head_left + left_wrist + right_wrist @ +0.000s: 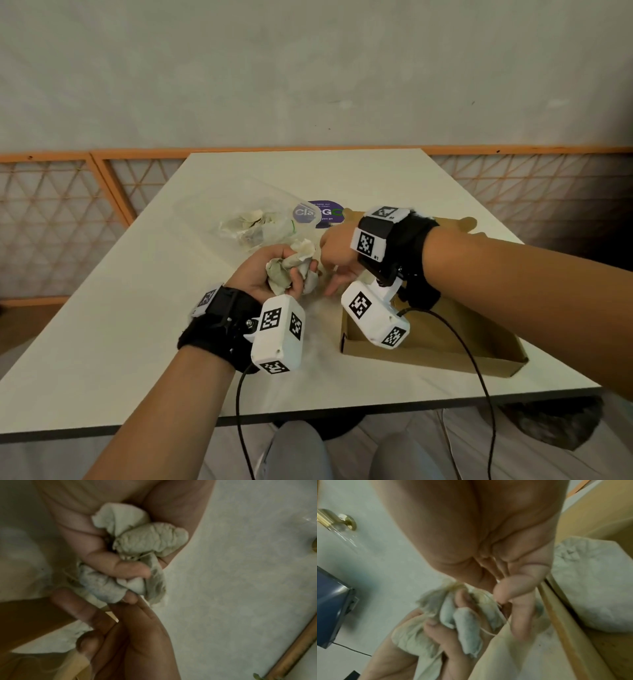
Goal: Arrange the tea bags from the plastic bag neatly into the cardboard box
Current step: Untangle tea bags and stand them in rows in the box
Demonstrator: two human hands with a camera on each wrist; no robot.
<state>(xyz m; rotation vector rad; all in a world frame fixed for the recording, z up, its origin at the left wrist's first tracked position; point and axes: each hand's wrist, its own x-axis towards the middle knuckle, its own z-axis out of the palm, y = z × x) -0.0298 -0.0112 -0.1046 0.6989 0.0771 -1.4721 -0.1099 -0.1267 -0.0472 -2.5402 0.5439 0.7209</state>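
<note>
My left hand (274,274) grips a crumpled bunch of pale tea bags (291,267) above the table, left of the cardboard box (428,356). In the left wrist view its fingers (120,568) curl round the bunch (150,540). My right hand (337,274) reaches in from the right and pinches a tea bag's string at the edge of the bunch (465,622), thumb and fingers (133,626) closed together. The clear plastic bag (253,219) lies behind the hands with more tea bags inside. One white tea bag (594,582) lies in the box.
A round purple label (323,214) lies on the white table (137,342) behind the box's far left corner. The open brown box fills the table's right side. Camera cables hang from both wrists over the front edge. Orange lattice panels stand behind.
</note>
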